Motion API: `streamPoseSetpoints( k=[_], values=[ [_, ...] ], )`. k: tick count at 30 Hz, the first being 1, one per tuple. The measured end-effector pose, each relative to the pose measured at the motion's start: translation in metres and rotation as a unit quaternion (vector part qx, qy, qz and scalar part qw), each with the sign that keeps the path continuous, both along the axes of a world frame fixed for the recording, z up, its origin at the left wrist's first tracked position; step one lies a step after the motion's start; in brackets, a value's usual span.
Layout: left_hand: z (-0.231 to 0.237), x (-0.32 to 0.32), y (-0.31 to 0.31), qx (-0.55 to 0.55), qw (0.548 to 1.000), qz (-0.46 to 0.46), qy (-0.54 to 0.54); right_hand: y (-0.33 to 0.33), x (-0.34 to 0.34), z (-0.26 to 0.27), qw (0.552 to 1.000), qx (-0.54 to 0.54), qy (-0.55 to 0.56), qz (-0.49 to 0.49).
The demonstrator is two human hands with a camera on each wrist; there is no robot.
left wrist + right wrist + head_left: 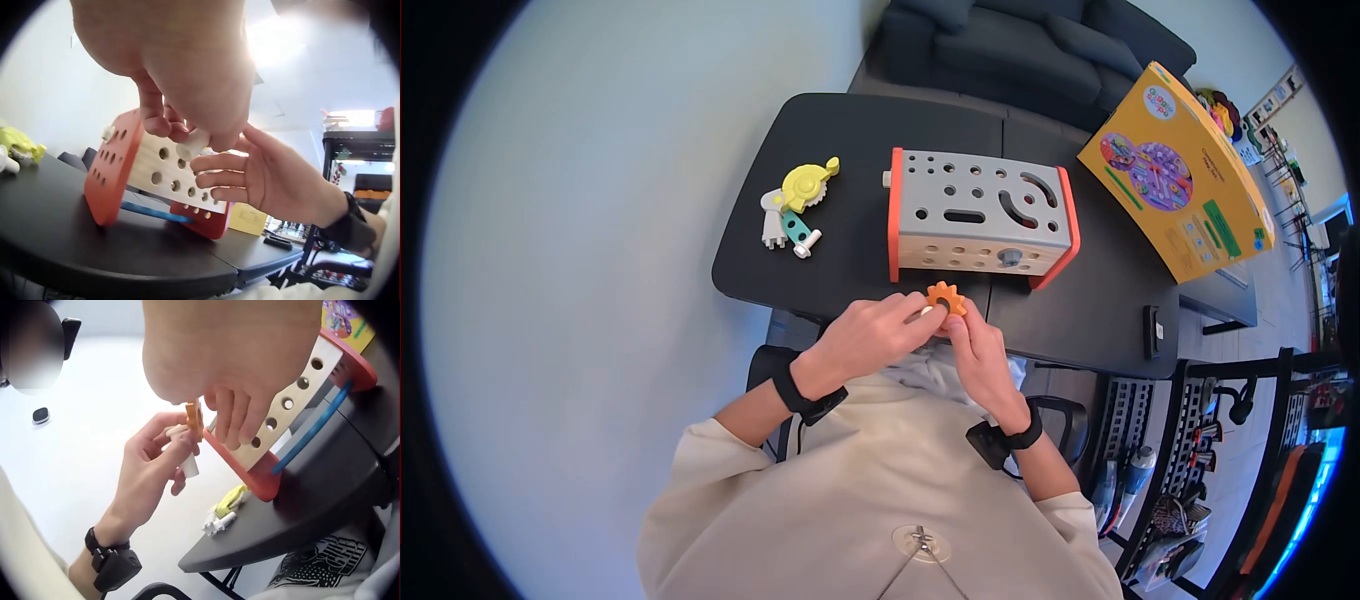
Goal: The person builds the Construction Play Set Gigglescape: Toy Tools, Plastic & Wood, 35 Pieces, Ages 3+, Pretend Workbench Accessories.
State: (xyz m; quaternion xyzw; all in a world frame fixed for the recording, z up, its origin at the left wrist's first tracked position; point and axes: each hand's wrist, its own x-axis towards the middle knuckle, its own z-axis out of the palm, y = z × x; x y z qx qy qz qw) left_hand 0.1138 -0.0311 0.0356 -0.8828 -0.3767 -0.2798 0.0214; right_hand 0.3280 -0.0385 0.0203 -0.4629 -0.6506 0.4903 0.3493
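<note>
Close to my body, just off the table's near edge, my two hands meet. My right hand (982, 368) pinches an orange toy gear (946, 296) by its toothed rim, its other fingers stretched out in the left wrist view. A white toy bolt (189, 464) with a wide head is gripped between the thumb and fingers of my left hand (875, 342), right beside the gear (194, 420). Beyond the hands stands a toy workbench (975, 205) with a grey perforated top, wooden side and red end panels. A grey piece (1009, 258) sits in its near side.
At the table's left lie a yellow toy saw piece (805, 187), a teal strip (796, 228) and white parts (773, 218). A large yellow box (1175, 180) stands at the right, near a small black object (1152, 332). Behind the table is a dark sofa (1015, 55).
</note>
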Motion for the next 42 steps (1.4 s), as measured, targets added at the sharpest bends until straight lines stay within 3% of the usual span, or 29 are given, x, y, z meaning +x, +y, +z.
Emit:
streamPoseSetpoints(
  k=[6, 8, 11, 14, 21, 24, 26, 28, 30, 34, 38, 42],
  values=[
    [0.004, 0.023, 0.009, 0.014, 0.998, -0.016, -0.055, 0.013, 0.015, -0.012, 0.984, -0.08, 0.151, -0.058],
    [0.002, 0.03, 0.011, 0.026, 0.979, -0.027, -0.202, 0.018, 0.018, -0.011, 0.979, -0.116, 0.166, -0.038],
    [-0.002, 0.036, 0.011, -0.022, 0.962, -0.007, -0.272, 0.023, 0.017, -0.003, 0.974, -0.135, 0.18, -0.017],
    [0.001, 0.041, 0.012, 0.0, 0.969, 0.013, -0.247, 0.026, 0.018, -0.001, 0.974, -0.107, 0.2, -0.007],
    [0.009, 0.057, 0.005, 0.028, 0.973, 0.101, -0.205, 0.025, 0.025, 0.012, 0.956, -0.159, 0.244, 0.037],
    [0.009, 0.065, 0.01, 0.0, 0.971, 0.101, -0.217, 0.033, 0.028, 0.013, 0.965, -0.147, 0.215, 0.021],
    [-0.004, 0.068, 0.01, -0.071, 0.956, 0.073, -0.274, 0.034, 0.034, 0.011, 0.984, -0.077, 0.151, 0.049],
    [-0.012, 0.062, 0.011, -0.098, 0.947, 0.062, -0.299, 0.037, 0.03, 0.013, 0.983, -0.1, 0.144, 0.053],
    [-0.014, 0.057, 0.013, -0.123, 0.918, 0.065, -0.372, 0.04, 0.023, 0.018, 0.992, -0.037, 0.091, 0.081],
    [-0.014, 0.04, 0.018, -0.166, 0.915, 0.065, -0.363, 0.043, 0.017, 0.011, 0.991, 0.092, -0.046, 0.085],
    [-0.014, 0.031, 0.025, -0.162, 0.938, 0.059, -0.301, 0.039, 0.014, -0.001, 0.989, 0.119, -0.076, 0.037],
    [-0.014, 0.029, 0.032, -0.08, 0.969, 0.057, -0.227, 0.039, 0.017, 0.002, 0.978, 0.163, -0.126, -0.025]
  ],
)
